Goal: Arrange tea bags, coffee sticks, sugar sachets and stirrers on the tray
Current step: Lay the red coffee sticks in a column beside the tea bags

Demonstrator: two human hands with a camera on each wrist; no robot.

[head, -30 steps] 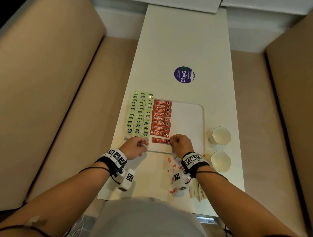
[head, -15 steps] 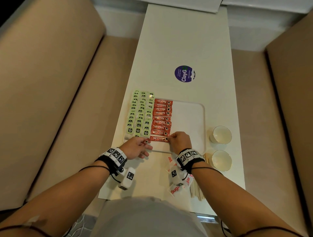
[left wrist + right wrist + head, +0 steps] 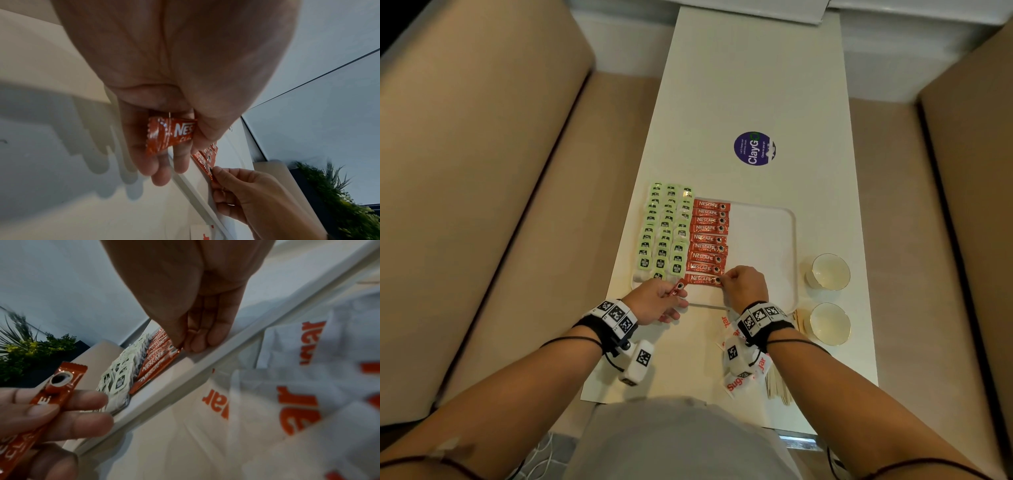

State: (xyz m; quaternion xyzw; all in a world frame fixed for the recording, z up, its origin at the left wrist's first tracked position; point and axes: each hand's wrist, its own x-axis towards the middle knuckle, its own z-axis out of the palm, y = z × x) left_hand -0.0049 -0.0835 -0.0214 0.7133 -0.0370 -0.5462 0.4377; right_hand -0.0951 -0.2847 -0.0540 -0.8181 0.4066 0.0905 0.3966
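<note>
White tray (image 3: 774, 236) lies on the table (image 3: 739, 85), near edge close to the person. Green tea bags (image 3: 666, 233) fill its left part in three columns. Red coffee sticks (image 3: 709, 240) lie just right of them in one column, each stick running left to right. The right part of the tray is bare.

Right hand (image 3: 744, 286) rests at the near end of the column. Its thumb and fingertips (image 3: 180, 340) pinch the right end of the nearest stick (image 3: 703, 279), which lies flat on the tray, just inside the near rim.

Left hand (image 3: 657, 299) hovers at the tray's near left corner. It holds a spare stick (image 3: 170, 134) between thumb and fingers; the stick's far end projects past the fingers (image 3: 68, 402) and points toward the tea bags. The other fingers are loosely extended.

Sugar sachets (image 3: 739, 380) lie in a loose pile on the table, near side of the tray, partly under the right wrist. Wooden stirrers (image 3: 779, 385) lie just right of the pile at the table's near edge.

Two cups (image 3: 828, 298) stand on the table right of the tray, one farther, one nearer. A purple sticker (image 3: 754, 148) marks the table beyond the tray.
</note>
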